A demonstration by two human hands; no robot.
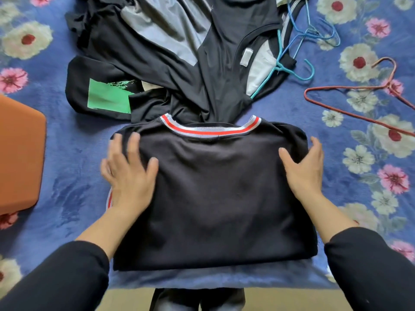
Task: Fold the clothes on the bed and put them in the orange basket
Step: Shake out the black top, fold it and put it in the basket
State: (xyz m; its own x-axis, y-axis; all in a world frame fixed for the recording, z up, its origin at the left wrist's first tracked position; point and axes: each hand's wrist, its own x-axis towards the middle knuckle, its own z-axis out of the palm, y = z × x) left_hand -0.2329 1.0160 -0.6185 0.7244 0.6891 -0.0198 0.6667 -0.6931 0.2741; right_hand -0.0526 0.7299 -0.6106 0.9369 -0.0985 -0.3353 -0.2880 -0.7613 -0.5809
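A black shirt (pixel 213 194) with a red and white striped collar lies folded into a rectangle near the front edge of the bed. My left hand (pixel 129 169) rests flat on its left side, fingers spread and blurred. My right hand (pixel 304 169) lies on its right edge, thumb on top and fingers curled around the side. Behind it sits a loose pile: a black and grey garment (pixel 170 39) and a black shirt with a green print (pixel 107 97). The orange basket (pixel 18 153) stands at the left edge, only partly in view.
The bed is covered with a blue flowered blanket (pixel 359 153). Blue and teal hangers (pixel 296 48) lie tangled at the pile's right side. A red wire hanger (pixel 350 113) lies further right. The bed's front edge runs just below the folded shirt.
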